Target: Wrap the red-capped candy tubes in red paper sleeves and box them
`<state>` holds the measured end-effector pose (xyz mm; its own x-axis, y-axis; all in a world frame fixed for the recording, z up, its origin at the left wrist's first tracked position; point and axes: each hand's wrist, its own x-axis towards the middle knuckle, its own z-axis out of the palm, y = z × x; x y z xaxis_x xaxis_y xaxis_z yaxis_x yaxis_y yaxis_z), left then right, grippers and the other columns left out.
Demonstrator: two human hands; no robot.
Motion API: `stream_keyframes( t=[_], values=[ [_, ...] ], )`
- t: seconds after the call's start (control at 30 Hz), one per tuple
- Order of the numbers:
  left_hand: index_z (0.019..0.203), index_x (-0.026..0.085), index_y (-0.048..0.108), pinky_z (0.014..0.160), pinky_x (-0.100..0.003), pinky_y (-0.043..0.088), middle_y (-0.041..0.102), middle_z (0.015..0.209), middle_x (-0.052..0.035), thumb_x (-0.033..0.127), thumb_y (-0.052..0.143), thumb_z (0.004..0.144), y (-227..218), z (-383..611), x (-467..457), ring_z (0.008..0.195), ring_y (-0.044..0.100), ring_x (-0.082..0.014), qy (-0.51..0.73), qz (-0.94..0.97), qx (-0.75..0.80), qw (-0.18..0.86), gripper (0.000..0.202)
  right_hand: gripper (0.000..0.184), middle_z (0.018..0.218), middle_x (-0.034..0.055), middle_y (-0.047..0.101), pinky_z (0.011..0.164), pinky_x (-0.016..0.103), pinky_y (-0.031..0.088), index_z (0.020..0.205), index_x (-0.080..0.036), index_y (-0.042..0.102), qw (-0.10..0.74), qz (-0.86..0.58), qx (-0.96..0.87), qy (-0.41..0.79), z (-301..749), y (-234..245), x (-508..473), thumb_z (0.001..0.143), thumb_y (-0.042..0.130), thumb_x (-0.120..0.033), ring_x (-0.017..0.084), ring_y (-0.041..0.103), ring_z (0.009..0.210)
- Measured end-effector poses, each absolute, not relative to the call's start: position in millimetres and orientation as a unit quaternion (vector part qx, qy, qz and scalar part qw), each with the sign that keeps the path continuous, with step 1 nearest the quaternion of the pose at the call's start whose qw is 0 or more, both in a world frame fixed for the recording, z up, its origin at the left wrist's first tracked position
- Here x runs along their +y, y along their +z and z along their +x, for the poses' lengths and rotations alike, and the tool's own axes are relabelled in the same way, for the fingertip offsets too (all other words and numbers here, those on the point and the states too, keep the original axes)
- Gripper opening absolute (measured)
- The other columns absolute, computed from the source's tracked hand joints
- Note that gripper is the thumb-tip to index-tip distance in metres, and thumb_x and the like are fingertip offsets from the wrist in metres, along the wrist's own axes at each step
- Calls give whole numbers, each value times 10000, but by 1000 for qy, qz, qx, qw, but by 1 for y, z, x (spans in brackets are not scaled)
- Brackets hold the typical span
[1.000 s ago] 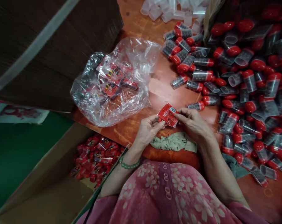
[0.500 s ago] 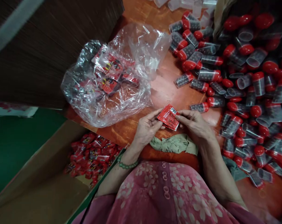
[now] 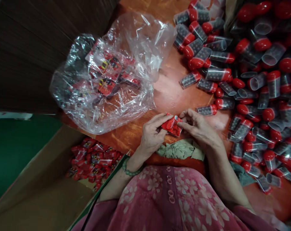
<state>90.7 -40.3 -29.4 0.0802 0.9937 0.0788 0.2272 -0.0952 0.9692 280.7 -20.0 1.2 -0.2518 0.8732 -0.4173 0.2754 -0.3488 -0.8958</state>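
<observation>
Both of my hands pinch one small red packet (image 3: 171,125) just above the near edge of the orange-brown table (image 3: 169,89). My left hand (image 3: 152,134) grips its left side with thumb and fingers closed. Its right side is held by the closed fingertips of my right hand (image 3: 200,130). The packet looks folded or curled between them. A crumpled green cloth (image 3: 181,150) lies right below my hands.
A clear plastic bag (image 3: 112,73) with a few red packets lies left of my hands. A heap of small red-capped clear tubes (image 3: 251,83) covers the table's right side. A cardboard box (image 3: 51,192) holding several red packets (image 3: 95,160) stands at lower left.
The flat red packet has been folded or rolled smaller between my fingers. The camera has tilted, shifting the bag and tubes upward in view.
</observation>
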Motion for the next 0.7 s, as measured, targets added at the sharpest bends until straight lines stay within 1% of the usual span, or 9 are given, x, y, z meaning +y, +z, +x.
stream_keyframes(
  t=[0.1, 0.17, 0.2, 0.27, 0.4, 0.47, 0.53, 0.6, 0.7],
  values=[
    [1425, 240, 520, 888, -293, 602, 564, 1452, -115, 122, 620, 812, -28, 90, -42, 1078, 699, -201, 436, 578, 534, 436, 632, 201, 691, -57, 503, 543, 248, 319, 890, -224, 532, 240, -564, -531, 585, 280, 2, -19, 827, 698, -319, 110, 430, 599],
    [1493, 247, 419, 943, -322, 583, 415, 1571, -123, 118, 605, 818, -28, 89, -42, 1239, 621, -248, 424, 626, 522, 395, 712, 178, 676, -61, 474, 545, 249, 307, 853, -221, 520, 225, -563, -550, 575, 281, 4, -17, 833, 680, -298, 106, 402, 590],
    [1473, 240, 452, 1009, -361, 550, 382, 1591, -113, 111, 590, 822, -28, 87, -41, 1330, 548, -273, 415, 662, 507, 364, 678, 167, 674, -59, 470, 551, 250, 308, 837, -218, 520, 216, -560, -562, 569, 281, 5, -16, 838, 670, -290, 107, 400, 595],
    [1336, 224, 608, 1107, -433, 471, 400, 1584, -88, 86, 557, 824, -29, 84, -39, 1418, 449, -289, 401, 717, 475, 315, 533, 143, 691, -47, 497, 570, 253, 322, 819, -211, 530, 197, -553, -587, 557, 281, 7, -13, 850, 652, -281, 112, 422, 621],
    [1045, 204, 764, 1054, -399, 524, 546, 1474, -84, 38, 517, 809, -34, 80, -38, 1269, 608, -230, 396, 728, 459, 321, 380, 133, 690, -35, 547, 584, 262, 354, 826, -199, 567, 152, -549, -635, 523, 282, 15, -11, 902, 609, -299, 116, 457, 613],
    [1023, 204, 772, 1009, -371, 557, 610, 1407, -83, 39, 516, 804, -36, 81, -39, 1196, 657, -206, 394, 718, 469, 331, 375, 168, 750, -6, 585, 644, 286, 417, 872, -195, 605, 130, -549, -680, 469, 282, 22, -15, 942, 577, -345, 136, 517, 659],
    [1023, 209, 775, 1000, -359, 564, 636, 1375, -75, 37, 518, 797, -38, 82, -39, 1172, 670, -195, 393, 711, 478, 333, 383, 269, 986, 72, 626, 761, 350, 483, 998, -196, 644, 119, -553, -730, 383, 282, 30, -21, 940, 583, -451, 197, 596, 832],
    [1024, 211, 777, 1009, -356, 559, 644, 1364, -72, 28, 519, 783, -38, 83, -39, 1179, 667, -195, 393, 709, 481, 334, 397, 435, 1219, 146, 558, 859, 425, 506, 1144, -197, 637, 116, -552, -767, 307, 280, 35, -28, 882, 631, -544, 276, 593, 1026],
    [1011, 191, 780, 1013, -359, 558, 655, 1347, -89, 29, 530, 784, -36, 83, -38, 1170, 672, -204, 399, 700, 482, 346, 374, 467, 1229, 177, 552, 893, 456, 516, 1213, -165, 620, 104, -529, -799, 266, 273, 37, -36, 874, 663, -483, 308, 568, 1080]
  ],
)
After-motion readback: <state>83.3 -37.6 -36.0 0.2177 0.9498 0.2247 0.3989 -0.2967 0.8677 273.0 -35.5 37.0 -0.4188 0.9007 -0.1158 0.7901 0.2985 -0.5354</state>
